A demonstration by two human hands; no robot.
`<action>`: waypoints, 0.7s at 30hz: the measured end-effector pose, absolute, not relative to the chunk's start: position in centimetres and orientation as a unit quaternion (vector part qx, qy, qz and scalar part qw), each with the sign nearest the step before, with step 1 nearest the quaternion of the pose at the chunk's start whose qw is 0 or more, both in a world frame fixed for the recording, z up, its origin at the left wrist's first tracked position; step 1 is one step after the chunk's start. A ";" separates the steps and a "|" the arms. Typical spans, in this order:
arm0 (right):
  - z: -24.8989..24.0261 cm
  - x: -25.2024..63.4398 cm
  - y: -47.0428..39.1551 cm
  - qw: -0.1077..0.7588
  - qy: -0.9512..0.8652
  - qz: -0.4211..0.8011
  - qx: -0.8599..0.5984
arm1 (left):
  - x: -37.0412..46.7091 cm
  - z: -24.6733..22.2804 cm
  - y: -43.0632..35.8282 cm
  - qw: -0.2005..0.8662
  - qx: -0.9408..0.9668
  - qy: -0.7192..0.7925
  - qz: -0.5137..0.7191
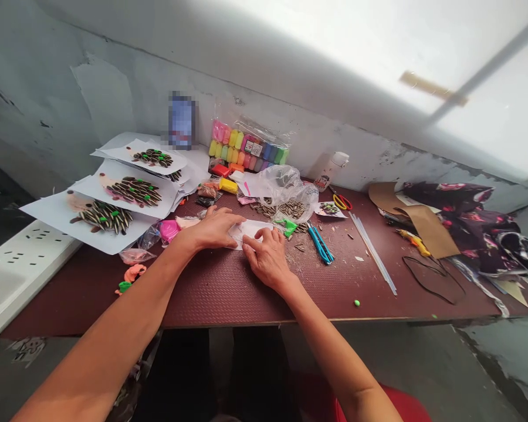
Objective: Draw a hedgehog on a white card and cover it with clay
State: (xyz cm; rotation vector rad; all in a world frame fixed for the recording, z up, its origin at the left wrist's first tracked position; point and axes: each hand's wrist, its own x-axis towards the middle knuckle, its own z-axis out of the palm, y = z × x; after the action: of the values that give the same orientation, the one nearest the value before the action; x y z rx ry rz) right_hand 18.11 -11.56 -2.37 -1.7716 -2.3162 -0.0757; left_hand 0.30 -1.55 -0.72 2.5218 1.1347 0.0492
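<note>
A small sheet of white paper [256,227] with a faint outline on it lies flat near the table's middle. My left hand [217,227] holds its left side, with thumb and fingers around that edge. Over the paper's lower right part is my right hand [268,253], its fingers bent and drawn together at the tips; whatever they pinch is too small to make out. Just past my right fingers sit a lump of green clay [289,227] and a pile of sunflower seeds [286,209]. A blue utility knife [320,242] lies to the right.
Hedgehog pictures made with seeds [132,191] are stacked at the left, beside a white power strip [30,258]. Coloured clay packs [246,149] lean on the wall. Scissors [342,201], clear sticks [373,253], a glue gun [416,241] and dark patterned cloth [479,228] occupy the right.
</note>
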 end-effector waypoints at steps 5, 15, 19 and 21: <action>-2.2 17.9 -11.6 0.100 -0.790 -0.032 -0.604 | 0.3 -0.7 -1.6 0.184 0.896 0.403 0.023; -2.4 18.1 -11.5 0.120 -0.790 -0.039 -0.600 | 0.5 0.0 -1.9 0.183 0.896 0.404 0.003; -2.2 17.8 -11.4 0.091 -0.794 -0.040 -0.600 | 0.4 -0.1 -2.0 0.181 0.896 0.405 0.009; -2.1 17.6 -11.3 0.079 -0.798 -0.043 -0.596 | 0.4 -0.1 -2.0 0.185 0.898 0.400 0.017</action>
State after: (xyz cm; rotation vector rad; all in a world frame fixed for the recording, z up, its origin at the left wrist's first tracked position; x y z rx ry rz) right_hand 17.64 -11.35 -2.13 -1.7832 -2.3878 -0.1275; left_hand 0.42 -1.96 -0.12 2.5302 1.1271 0.0473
